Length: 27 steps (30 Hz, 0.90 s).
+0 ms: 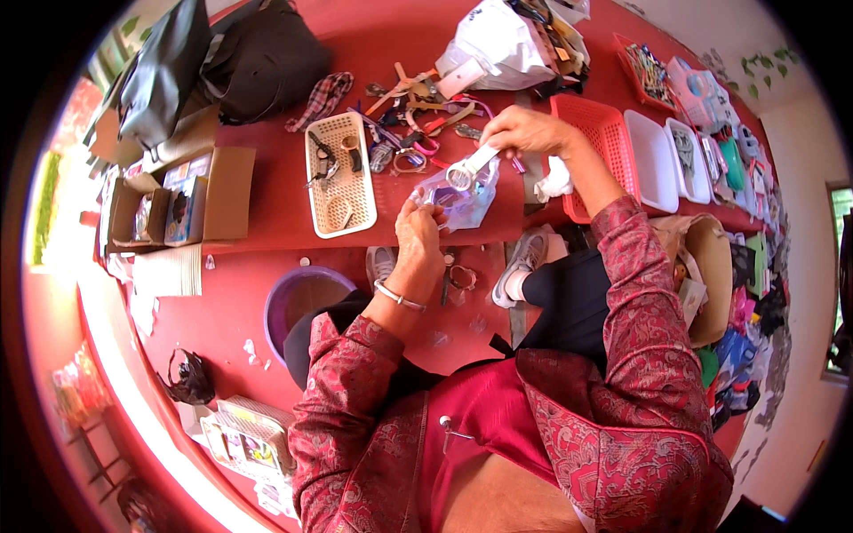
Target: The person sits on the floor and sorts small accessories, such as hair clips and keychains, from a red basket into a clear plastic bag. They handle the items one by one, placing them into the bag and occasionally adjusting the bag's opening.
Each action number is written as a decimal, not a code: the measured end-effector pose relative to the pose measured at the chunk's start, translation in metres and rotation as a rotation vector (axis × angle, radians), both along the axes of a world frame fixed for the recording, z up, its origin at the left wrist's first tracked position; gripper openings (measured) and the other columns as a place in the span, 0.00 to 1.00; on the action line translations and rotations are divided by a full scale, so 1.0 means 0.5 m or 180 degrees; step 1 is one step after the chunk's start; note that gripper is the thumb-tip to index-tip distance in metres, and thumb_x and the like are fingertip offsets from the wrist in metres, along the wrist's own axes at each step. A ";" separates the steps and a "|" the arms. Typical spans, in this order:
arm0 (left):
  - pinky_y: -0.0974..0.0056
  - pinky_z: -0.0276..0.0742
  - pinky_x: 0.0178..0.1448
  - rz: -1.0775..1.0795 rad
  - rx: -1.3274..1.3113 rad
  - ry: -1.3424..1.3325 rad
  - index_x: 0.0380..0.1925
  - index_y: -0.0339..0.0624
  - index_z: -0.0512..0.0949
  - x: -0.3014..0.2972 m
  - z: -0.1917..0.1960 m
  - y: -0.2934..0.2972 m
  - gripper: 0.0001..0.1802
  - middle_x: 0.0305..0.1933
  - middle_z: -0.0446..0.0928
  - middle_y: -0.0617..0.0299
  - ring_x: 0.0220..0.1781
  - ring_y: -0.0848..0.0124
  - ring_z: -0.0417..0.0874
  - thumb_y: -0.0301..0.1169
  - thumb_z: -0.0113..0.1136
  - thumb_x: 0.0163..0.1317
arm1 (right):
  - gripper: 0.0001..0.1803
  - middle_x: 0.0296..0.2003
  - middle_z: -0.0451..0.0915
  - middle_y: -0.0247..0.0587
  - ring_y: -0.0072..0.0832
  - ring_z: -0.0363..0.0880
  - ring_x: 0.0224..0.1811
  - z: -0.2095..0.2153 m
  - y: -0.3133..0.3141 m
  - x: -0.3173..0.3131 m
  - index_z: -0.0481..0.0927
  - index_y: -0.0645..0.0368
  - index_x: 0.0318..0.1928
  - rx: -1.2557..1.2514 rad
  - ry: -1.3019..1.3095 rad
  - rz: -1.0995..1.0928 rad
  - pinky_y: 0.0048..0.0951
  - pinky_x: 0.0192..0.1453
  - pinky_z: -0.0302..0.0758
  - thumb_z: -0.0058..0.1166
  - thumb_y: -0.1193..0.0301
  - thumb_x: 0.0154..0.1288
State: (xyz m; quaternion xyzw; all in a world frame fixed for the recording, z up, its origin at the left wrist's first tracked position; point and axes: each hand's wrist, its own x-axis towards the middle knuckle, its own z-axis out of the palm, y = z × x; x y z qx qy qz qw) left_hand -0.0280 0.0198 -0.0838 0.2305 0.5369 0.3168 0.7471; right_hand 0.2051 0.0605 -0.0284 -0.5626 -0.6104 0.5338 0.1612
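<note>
Watch: a white wristwatch [469, 169] with a round face and a flat strap, held in the air between the two hands, above the front edge of the red surface [267, 213].
Bag: a small clear plastic bag [458, 197] hangs just under the watch and against the fingertips of the left hand; the watch head sits at or in its mouth, though whether it is going in or out cannot be told.
Handling, watch: I judge it light and fairly rigid at the case, with a bendy strap; the glass would scratch, so the strap is the sensible place to take hold.
Handling, bag: thin, limp and slippery by the look of it; it needs a pinch at the rim to stay open.
Right hand: the right hand [526, 131] is above and beyond the bag, fingers closed together in a pinch on the far end of the strap.
Left hand: the left hand [419, 235] is below, nearer the body, fingers curled up and pinching the bag's near edge; a metal bangle [399, 297] is on its wrist.
Left of the hands: a cream perforated tray [339, 174] of small parts.
Beyond the right hand: a heap of loose straps [418, 102].
Right of it: a red basket [602, 142].
</note>
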 end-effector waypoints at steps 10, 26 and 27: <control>0.71 0.66 0.30 -0.0041 0.0050 0.0026 0.52 0.49 0.66 0.007 0.000 0.005 0.20 0.24 0.66 0.68 0.26 0.78 0.67 0.27 0.42 0.57 | 0.10 0.20 0.77 0.48 0.38 0.79 0.24 -0.250 0.003 -0.091 0.79 0.63 0.28 0.0740 -0.2598 0.0123 0.33 0.24 0.72 0.48 0.73 0.46; 0.64 0.57 0.13 -0.1159 -0.0309 0.0041 0.44 0.40 0.67 0.003 0.055 -0.020 0.17 0.24 0.63 0.61 0.10 0.71 0.61 0.28 0.47 0.52 | 0.08 0.25 0.77 0.43 0.39 0.77 0.32 -0.209 0.295 -0.282 0.79 0.56 0.24 0.2072 -0.2089 0.0598 0.38 0.36 0.73 0.45 0.71 0.46; 0.64 0.56 0.12 -0.0965 -0.0565 -0.0117 0.42 0.40 0.67 0.003 0.071 -0.016 0.16 0.24 0.64 0.61 0.09 0.71 0.61 0.28 0.47 0.52 | 0.07 0.26 0.77 0.42 0.38 0.77 0.34 -0.240 0.310 -0.309 0.79 0.55 0.24 0.2334 -0.2295 0.0927 0.37 0.36 0.73 0.46 0.72 0.47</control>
